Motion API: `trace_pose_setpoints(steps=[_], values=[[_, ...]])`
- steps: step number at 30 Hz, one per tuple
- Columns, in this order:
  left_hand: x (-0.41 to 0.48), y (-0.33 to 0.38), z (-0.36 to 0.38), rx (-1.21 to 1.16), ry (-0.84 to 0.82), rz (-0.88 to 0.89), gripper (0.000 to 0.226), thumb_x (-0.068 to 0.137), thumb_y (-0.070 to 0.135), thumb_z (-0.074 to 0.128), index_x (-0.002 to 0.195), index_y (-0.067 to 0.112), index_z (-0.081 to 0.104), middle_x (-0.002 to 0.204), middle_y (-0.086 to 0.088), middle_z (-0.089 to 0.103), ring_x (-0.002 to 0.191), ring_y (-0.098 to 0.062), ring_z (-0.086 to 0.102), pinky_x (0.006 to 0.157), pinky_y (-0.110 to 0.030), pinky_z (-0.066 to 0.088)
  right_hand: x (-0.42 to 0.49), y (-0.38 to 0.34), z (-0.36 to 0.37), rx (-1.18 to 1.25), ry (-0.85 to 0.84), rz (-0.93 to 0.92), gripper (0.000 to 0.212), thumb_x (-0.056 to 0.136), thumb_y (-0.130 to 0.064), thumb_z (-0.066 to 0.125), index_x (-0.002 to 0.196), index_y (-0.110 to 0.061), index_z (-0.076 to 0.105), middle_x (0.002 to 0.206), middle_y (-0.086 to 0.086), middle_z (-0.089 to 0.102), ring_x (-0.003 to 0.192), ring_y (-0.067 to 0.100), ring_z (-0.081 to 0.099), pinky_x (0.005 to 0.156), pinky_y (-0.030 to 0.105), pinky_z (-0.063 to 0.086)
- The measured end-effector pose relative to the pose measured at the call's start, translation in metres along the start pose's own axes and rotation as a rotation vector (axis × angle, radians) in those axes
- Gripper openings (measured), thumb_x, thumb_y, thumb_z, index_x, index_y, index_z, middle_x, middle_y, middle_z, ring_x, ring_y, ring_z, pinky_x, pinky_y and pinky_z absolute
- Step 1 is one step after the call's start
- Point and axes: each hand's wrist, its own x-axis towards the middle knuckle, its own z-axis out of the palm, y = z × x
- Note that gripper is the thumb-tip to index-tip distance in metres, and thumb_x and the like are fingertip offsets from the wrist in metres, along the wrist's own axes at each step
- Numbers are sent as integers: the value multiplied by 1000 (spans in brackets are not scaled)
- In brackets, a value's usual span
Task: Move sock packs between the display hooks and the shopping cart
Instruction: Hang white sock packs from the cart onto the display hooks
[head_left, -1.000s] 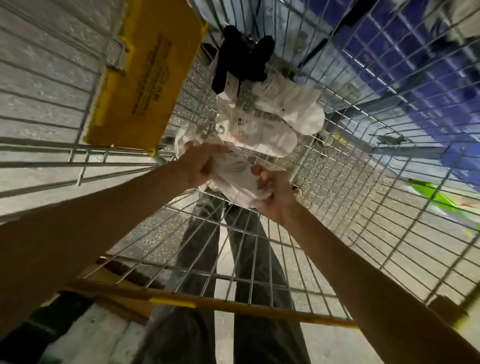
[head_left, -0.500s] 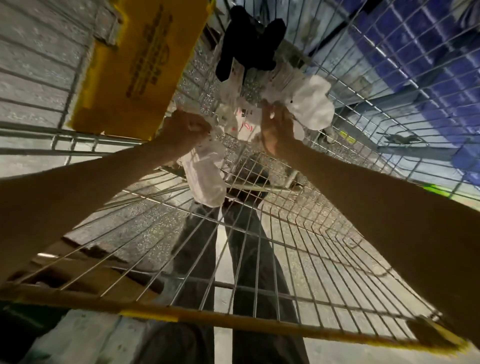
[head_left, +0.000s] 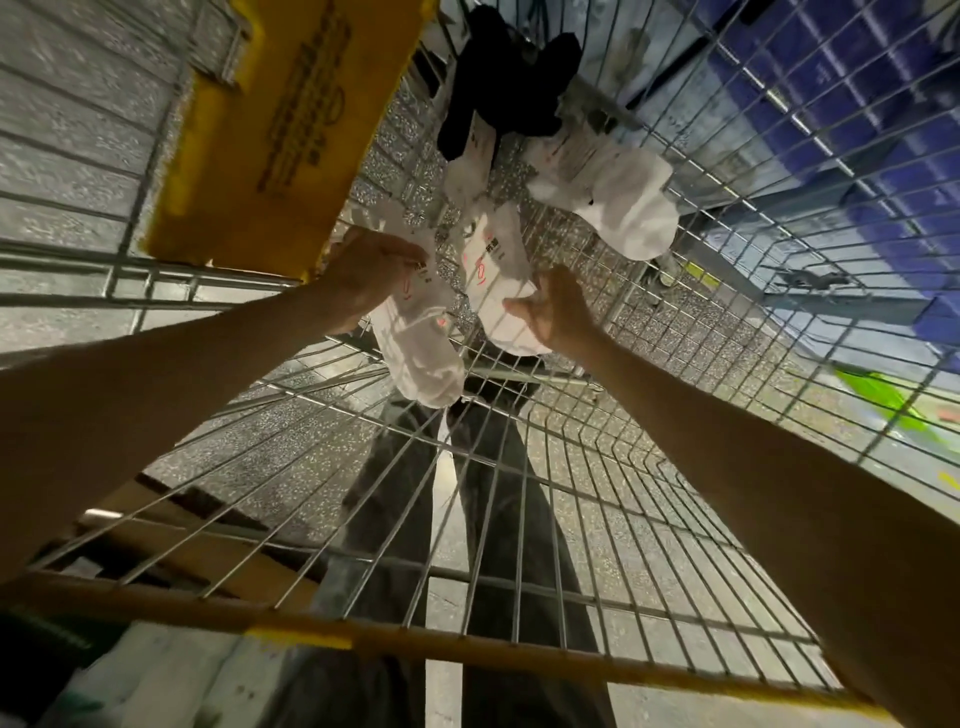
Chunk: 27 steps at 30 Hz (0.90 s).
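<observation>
Gripping white sock pack (head_left: 422, 358), left hand (head_left: 363, 273); yellow flap (head_left: 291, 135) just beside.

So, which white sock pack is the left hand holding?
The leftmost white pack, gripped by the left hand and hanging down. The middle white pack is by the open right hand; the rightmost white pack lies apart from both.

A white sock pack (head_left: 421, 338) is being gripped by the left hand (head_left: 363, 270); a second white pack (head_left: 498, 270) is lying just beside the right hand (head_left: 558, 312).
</observation>
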Motion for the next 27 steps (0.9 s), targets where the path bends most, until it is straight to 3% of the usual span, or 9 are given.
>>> trace_pose_setpoints(steps=[4,6,7,9,11,16,19,24,27], values=[[-4,3,1,-119,41,-61,38,87,8,63,68,37,77,127,-15,60,112,-27,59,94,-37,53,-49,-18,-23,581,-175,48,28,93,-17,62,119,-6,63,102,3,69,90,18,68,81,31,56],[-10,8,0,-165,64,-79,14,86,22,67,92,19,78,104,-12,72,92,-21,66,74,-30,52,-65,-25,-33,886,-308,125,30,94,-19,60,122,-7,61,110,8,70,98,27,69,85,42,57],[-13,11,0,-195,42,-79,27,89,31,63,103,9,74,83,-3,74,78,-15,66,65,-26,48,-72,-28,-35,966,-375,135,31,95,-18,58,123,-5,59,109,8,70,97,27,69,84,43,57],[-21,20,-3,-264,-52,-79,49,97,49,50,102,5,71,51,13,62,56,-8,53,55,-22,38,-75,-29,-32,994,-501,122,28,98,-14,52,124,-3,55,101,5,70,89,23,68,77,36,59],[-28,26,-8,-313,-105,-48,54,90,59,55,82,7,68,55,11,63,54,-8,53,55,-20,41,-78,-40,-28,933,-606,115,23,99,-10,50,120,-6,57,101,8,69,84,21,67,70,33,60],[-34,23,-26,-164,-171,79,30,78,9,78,103,-5,70,86,3,76,81,-11,74,71,-20,58,-67,-47,-9,625,-812,16,26,99,-7,47,123,-4,56,113,14,65,101,26,65,79,36,57],[-34,16,-29,-123,-106,79,34,74,3,80,105,-7,69,92,1,73,89,-19,71,64,-13,55,-57,-48,-11,473,-613,34,38,97,0,48,135,4,44,130,26,53,116,43,56,94,51,52],[-23,11,-27,-73,-65,111,35,76,3,78,109,-6,69,108,-5,71,95,-17,66,64,-8,52,-20,-31,-55,-243,423,-240,43,84,0,60,126,-6,54,130,22,47,119,32,47,89,31,50],[-18,17,-19,-87,-75,115,32,80,-1,74,110,-8,67,109,-7,70,95,-17,65,66,-7,53,9,-19,-88,-525,476,-341,54,80,2,60,133,-6,50,140,24,41,128,37,41,95,42,48]])
